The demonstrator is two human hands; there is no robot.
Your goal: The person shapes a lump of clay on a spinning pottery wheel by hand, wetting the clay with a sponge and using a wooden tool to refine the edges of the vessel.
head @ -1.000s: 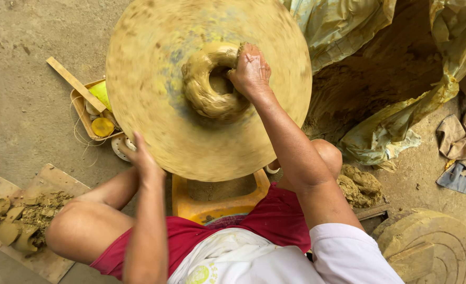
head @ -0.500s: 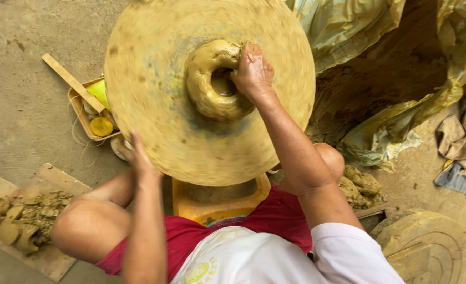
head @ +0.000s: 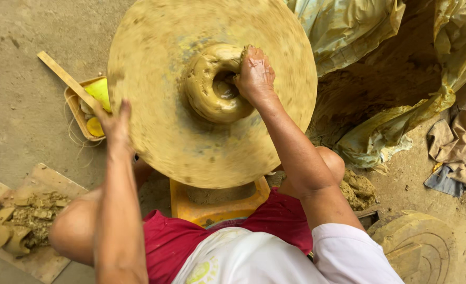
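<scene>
Right hand (head: pixel 255 73) presses fingers into the hollow of a wet, ring-shaped clay lump (head: pixel 212 84) on a round clay-smeared wheel (head: pixel 191 147) (blurred); left hand (head: pixel 116 122), fingers flat, touches the wheel's rim.

No packages, labels, signs (or screens)

Blurred wheel (head: pixel 191 152) carries a clay ring (head: pixel 212 84) under the right grip (head: pixel 254 76); left grip (head: pixel 114 123) touches its rim.

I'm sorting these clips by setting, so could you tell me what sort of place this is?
Most likely a simple pottery workshop on an earthen floor: a clay-smeared wheel, a ring of wet clay under the right hand, and clay scraps on a board.
</scene>
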